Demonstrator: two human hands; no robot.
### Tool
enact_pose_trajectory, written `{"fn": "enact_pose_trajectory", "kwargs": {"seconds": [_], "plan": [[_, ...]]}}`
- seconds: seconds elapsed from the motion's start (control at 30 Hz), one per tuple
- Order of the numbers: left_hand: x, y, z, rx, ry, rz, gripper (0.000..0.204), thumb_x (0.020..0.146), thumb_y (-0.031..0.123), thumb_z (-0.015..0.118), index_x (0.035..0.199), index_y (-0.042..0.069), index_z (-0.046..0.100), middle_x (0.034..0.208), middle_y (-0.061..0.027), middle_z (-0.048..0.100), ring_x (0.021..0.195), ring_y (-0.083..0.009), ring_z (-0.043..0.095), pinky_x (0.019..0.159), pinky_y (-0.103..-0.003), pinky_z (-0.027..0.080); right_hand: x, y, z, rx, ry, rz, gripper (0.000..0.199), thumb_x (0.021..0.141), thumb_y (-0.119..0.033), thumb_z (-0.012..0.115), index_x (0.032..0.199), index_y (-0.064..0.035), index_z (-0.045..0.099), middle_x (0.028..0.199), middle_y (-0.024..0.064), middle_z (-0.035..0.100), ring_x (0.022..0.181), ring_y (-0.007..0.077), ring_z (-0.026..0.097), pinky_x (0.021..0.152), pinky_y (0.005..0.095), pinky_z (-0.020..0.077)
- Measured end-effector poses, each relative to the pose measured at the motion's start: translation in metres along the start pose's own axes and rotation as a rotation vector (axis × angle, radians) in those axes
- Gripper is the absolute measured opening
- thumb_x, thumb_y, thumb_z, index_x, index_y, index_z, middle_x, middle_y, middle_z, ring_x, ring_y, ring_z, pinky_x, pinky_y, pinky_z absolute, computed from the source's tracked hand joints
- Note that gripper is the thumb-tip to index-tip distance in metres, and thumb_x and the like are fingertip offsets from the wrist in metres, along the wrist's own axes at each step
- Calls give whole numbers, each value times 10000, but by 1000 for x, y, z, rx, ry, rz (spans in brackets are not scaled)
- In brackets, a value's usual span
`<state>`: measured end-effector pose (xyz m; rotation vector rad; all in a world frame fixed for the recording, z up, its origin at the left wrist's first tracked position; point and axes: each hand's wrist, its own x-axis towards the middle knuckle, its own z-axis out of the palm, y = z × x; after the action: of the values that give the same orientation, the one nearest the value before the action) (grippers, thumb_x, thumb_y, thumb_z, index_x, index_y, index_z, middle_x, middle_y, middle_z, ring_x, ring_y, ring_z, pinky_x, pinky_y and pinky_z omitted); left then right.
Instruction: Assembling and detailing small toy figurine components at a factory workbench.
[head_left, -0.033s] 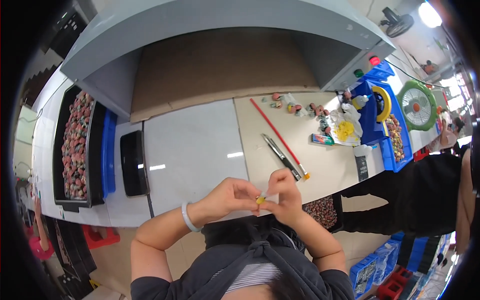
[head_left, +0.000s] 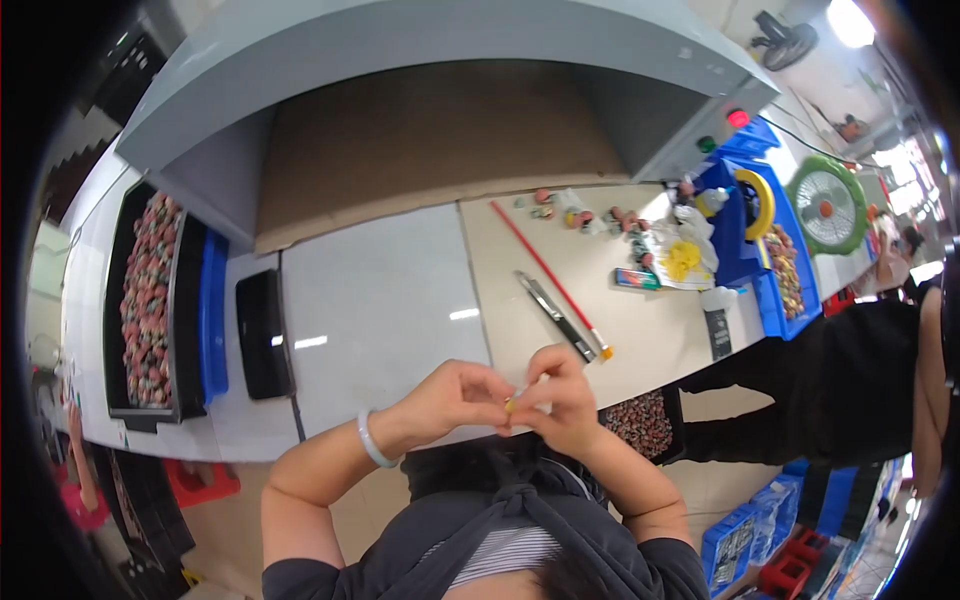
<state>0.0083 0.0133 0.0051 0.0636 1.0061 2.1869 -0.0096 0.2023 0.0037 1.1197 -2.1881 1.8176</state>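
My left hand, a pale bangle at its wrist, is closed in a pinch. It meets my right hand over the front edge of the table. Between the fingertips is a small yellow piece, held by both hands and mostly covered by the fingers. Something whitish shows by the right fingers, too small to make out. On the table beyond the right hand lie a red-handled paintbrush with a yellow tip and a silver-and-black pen-like tool.
At the left stand a black tray heaped with small pinkish pieces and a dark phone. Small figures, yellow paint, a blue bin and a green fan are at the right. A grey hood overhangs the back.
The fingers have turned slightly, and less of the yellow piece shows between them. The scene has shifted a little to the left in the view.
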Motion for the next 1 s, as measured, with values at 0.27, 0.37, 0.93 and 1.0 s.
{"fn": "enact_pose_trajectory", "kwargs": {"seconds": [0.27,0.37,0.93,1.0], "plan": [[0,4,-15,245,-164,-306,133,748,37,671,840,-29,602,806,-105,634,679,-156,615,654,-252,498,-7,-22,-10,-204,-143,-215,267,619,-138,720,854,-54,623,782,29,587,699,186,551,570,293,455],[5,-8,-14,223,-193,-395,135,747,25,663,851,-31,598,808,-110,632,684,-157,614,652,-250,497,-29,-30,-12,-430,-243,-274,232,707,-125,648,902,-16,581,784,52,551,698,196,560,565,280,460],[24,-5,-31,533,156,-54,285,837,152,579,1057,-24,532,822,-100,610,726,-184,612,704,-306,516,-77,78,-377,-1354,1159,303,425,723,-136,676,1105,-26,527,906,101,565,780,197,550,688,305,454],[21,-2,-36,554,173,-76,276,836,138,577,1052,-29,533,824,-105,610,724,-175,609,693,-298,517,-108,77,-334,-1073,1180,394,420,708,-137,635,1094,-32,506,962,140,559,897,300,540,782,372,441]]}}
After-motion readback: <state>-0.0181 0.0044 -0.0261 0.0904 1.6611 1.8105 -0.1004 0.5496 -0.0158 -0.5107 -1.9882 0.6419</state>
